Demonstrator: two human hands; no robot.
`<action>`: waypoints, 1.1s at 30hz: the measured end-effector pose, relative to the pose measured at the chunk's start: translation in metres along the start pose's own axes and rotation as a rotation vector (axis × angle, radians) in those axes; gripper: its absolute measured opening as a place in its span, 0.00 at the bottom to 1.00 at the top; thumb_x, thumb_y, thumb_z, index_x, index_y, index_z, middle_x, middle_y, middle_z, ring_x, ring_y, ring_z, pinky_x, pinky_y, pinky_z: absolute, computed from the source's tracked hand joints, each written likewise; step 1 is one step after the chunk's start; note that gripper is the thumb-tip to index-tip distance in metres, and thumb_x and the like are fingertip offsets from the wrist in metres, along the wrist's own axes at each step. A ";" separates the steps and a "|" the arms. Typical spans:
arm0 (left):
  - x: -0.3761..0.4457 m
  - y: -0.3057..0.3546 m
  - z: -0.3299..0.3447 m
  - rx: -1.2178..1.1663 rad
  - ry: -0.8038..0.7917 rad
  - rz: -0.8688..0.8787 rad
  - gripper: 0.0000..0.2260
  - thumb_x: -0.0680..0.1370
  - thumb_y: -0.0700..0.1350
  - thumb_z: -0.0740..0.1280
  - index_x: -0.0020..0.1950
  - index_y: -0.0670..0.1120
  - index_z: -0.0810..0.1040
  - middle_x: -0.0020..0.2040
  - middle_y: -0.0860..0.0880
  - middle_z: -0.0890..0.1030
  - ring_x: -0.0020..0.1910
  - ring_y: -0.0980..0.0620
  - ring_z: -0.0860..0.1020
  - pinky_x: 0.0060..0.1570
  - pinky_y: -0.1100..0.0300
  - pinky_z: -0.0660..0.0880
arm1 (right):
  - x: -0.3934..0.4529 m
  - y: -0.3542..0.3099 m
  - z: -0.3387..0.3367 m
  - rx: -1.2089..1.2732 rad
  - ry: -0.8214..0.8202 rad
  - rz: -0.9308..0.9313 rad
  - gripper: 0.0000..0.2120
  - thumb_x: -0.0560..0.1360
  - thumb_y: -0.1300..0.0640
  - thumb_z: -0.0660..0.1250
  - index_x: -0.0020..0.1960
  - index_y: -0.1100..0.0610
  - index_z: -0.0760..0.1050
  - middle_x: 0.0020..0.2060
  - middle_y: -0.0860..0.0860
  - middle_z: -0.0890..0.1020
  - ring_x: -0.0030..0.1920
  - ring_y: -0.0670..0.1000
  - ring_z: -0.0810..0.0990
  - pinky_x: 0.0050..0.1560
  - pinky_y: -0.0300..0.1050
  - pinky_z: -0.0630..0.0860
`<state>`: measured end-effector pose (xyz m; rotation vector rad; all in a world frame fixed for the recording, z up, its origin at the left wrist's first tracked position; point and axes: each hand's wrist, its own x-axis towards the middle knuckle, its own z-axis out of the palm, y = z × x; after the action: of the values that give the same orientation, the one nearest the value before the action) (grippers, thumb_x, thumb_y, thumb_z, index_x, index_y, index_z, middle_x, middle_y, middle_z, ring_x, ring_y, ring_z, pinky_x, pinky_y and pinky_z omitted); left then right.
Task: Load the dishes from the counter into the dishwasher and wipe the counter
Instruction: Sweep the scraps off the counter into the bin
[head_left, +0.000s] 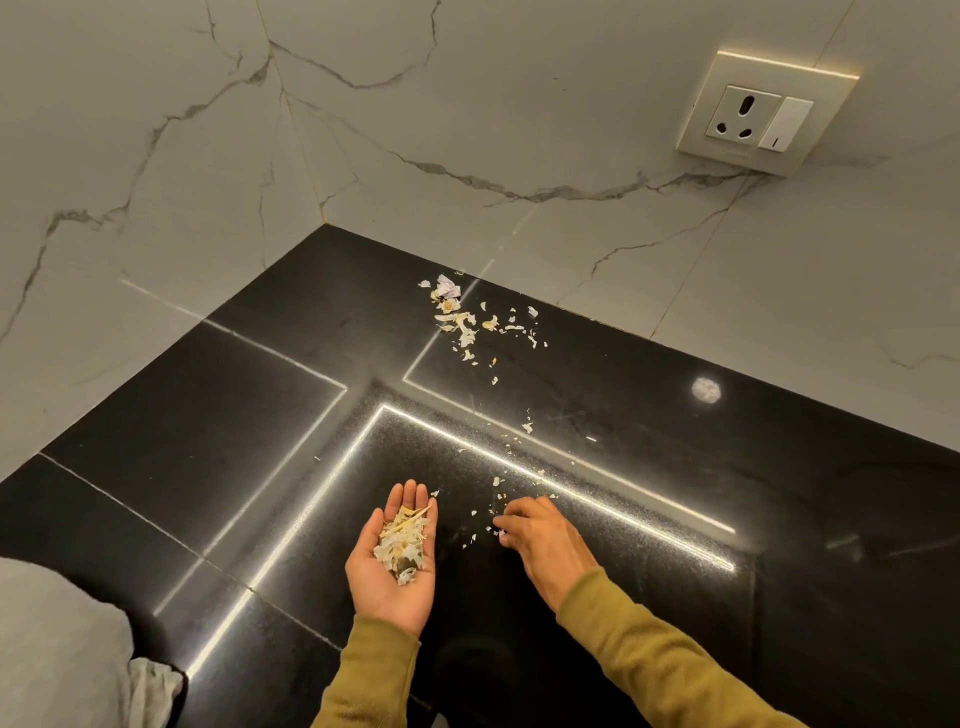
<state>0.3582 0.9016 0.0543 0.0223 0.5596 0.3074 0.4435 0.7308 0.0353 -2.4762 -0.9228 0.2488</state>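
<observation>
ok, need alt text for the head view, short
A person's cupped left hand holds a pile of pale vegetable peel scraps above a glossy black stone counter, while the right hand picks at small bits beside it. More scattered scraps lie near the white marble wall, which carries a cream wall socket.

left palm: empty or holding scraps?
Holding scraps. The left hand lies palm up, fingers straight, with a pile of pale peelings heaped on it; more scraps lie on the black counter.

Pale, papery peel scraps (470, 325) lie scattered across my glossy black surface (260, 415) near the back wall, thinning toward the front, with a heap cupped in my upturned left palm (392, 558).
</observation>
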 end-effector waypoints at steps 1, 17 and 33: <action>0.001 -0.001 0.000 -0.002 0.002 0.002 0.36 0.47 0.36 0.85 0.55 0.37 0.85 0.57 0.41 0.84 0.57 0.44 0.83 0.54 0.46 0.81 | -0.002 -0.001 0.004 -0.005 0.011 0.002 0.10 0.68 0.66 0.76 0.49 0.59 0.84 0.45 0.50 0.82 0.45 0.53 0.80 0.42 0.40 0.79; -0.007 -0.015 0.006 0.054 0.096 -0.035 0.14 0.81 0.44 0.60 0.61 0.39 0.79 0.56 0.42 0.84 0.55 0.45 0.84 0.55 0.48 0.80 | 0.037 -0.041 -0.026 0.575 0.009 0.474 0.05 0.72 0.64 0.73 0.42 0.54 0.85 0.36 0.47 0.84 0.39 0.44 0.81 0.48 0.36 0.77; -0.004 -0.011 0.009 0.029 0.051 -0.053 0.27 0.55 0.37 0.83 0.53 0.37 0.85 0.57 0.40 0.84 0.55 0.43 0.84 0.50 0.46 0.83 | 0.030 -0.060 -0.040 0.537 0.186 0.195 0.08 0.75 0.62 0.69 0.51 0.55 0.85 0.45 0.45 0.85 0.46 0.40 0.82 0.51 0.30 0.75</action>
<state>0.3632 0.8905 0.0629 0.0275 0.6145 0.2484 0.4450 0.7745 0.0994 -2.0426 -0.4597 0.2825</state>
